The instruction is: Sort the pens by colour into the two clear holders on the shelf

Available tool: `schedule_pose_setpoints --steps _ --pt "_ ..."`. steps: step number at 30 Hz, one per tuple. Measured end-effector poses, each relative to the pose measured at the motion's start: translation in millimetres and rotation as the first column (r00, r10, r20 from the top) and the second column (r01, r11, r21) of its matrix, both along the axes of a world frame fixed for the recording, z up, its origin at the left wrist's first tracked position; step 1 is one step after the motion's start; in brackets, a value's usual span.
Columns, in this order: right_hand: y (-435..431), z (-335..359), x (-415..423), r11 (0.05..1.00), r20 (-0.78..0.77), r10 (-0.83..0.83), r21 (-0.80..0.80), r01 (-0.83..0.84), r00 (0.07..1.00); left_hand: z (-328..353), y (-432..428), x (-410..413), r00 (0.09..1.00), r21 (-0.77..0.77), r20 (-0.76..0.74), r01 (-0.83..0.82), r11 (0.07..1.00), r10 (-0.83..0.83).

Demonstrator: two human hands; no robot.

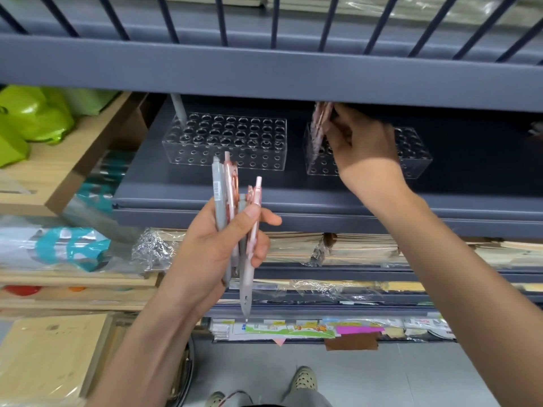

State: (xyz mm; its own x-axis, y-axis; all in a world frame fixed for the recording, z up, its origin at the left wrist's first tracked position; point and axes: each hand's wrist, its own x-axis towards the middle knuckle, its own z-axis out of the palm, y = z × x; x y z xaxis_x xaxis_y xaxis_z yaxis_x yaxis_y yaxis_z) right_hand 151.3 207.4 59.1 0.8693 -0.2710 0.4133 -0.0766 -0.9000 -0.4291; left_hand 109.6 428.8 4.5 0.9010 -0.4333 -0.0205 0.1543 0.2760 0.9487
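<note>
Two clear holders with rows of round holes stand on the dark grey shelf [293, 198]. The left holder [224, 141] has one grey pen [179, 110] standing in its back left corner. My left hand [217, 248] is below the shelf edge, shut on a bunch of pens [235, 201], some grey and some pink. My right hand [360, 139] is over the left end of the right holder [414, 155] and grips a pink pen [318, 124], blurred, its tip down at the holder's holes.
The shelf above [264, 74] hangs low over the holders. Below are stacks of wrapped paper goods [352, 248] and price labels [293, 327]. To the left stands a wooden rack [58, 177] with green and teal packaged items. My shoes [305, 377] show on the grey floor.
</note>
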Motion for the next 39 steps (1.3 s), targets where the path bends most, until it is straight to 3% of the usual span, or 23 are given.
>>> schedule_pose_setpoints --steps 3,7,10,13,16,20,25,28,33,39 --pt "-0.8 -2.9 -3.2 0.997 0.056 -0.005 0.077 0.001 0.998 1.3 -3.3 0.0 0.999 -0.036 -0.042 -0.021 0.999 0.019" --pt "3.2 -1.3 -21.6 0.927 0.304 -0.011 0.361 -0.104 0.953 -1.3 -4.6 2.2 0.998 -0.051 -0.065 -0.029 0.998 0.026" --pt "8.1 1.9 -34.0 0.842 0.168 0.163 0.490 -0.226 0.972 -2.3 -8.2 2.8 0.998 -0.058 -0.056 -0.018 0.998 0.014" --pt "9.6 7.5 -42.0 0.794 -0.028 0.376 0.524 -0.307 0.926 -2.6 -14.0 2.2 0.999 -0.067 -0.041 -0.002 0.998 -0.001" --pt "7.4 9.4 -46.6 0.668 -0.066 0.525 0.649 -0.363 0.848 -1.7 -20.2 0.2 1.000 -0.070 -0.008 0.025 0.997 -0.026" --pt "0.6 4.4 -48.9 0.554 -0.081 0.590 0.765 -0.330 0.803 1.2 -29.0 -2.5 0.999 -0.067 0.009 0.032 0.997 -0.032" --pt "-9.6 -0.3 -52.8 0.431 0.020 0.536 0.853 -0.294 0.844 2.5 -42.3 -6.2 0.999 -0.032 0.025 0.039 0.999 -0.038" --pt "-18.7 0.7 -51.0 0.347 0.173 0.376 0.885 -0.311 0.910 3.1 -48.8 -7.4 0.999 -0.001 0.024 0.031 1.000 -0.031" --pt "-38.6 5.3 -48.9 0.307 0.331 0.098 0.887 -0.345 0.938 -2.3 -60.1 -12.5 0.998 0.081 0.059 -0.037 0.996 0.032" --pt "-45.9 0.9 -57.6 0.278 0.310 0.195 0.892 -0.355 0.931 -13.8 -76.8 -21.8 0.995 0.030 0.051 -0.090 0.996 0.088"
